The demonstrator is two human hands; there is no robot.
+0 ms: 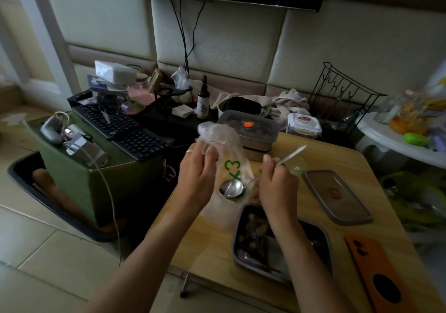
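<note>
My left hand (196,176) pinches the top of a clear plastic bag (223,148) with green print, held up above the wooden table (362,204). My right hand (276,184) grips the handle of a metal spoon (231,188), whose bowl hangs just in front of the bag's lower part. Below my right wrist lies an open steel container (321,240) with dark food pieces in its left half.
A grey lid (337,197) lies to the right of the spoon, an orange phone (379,274) at the table's right front. Stacked closed containers (251,129) stand at the table's far edge. A keyboard (120,127) and clutter sit to the left.
</note>
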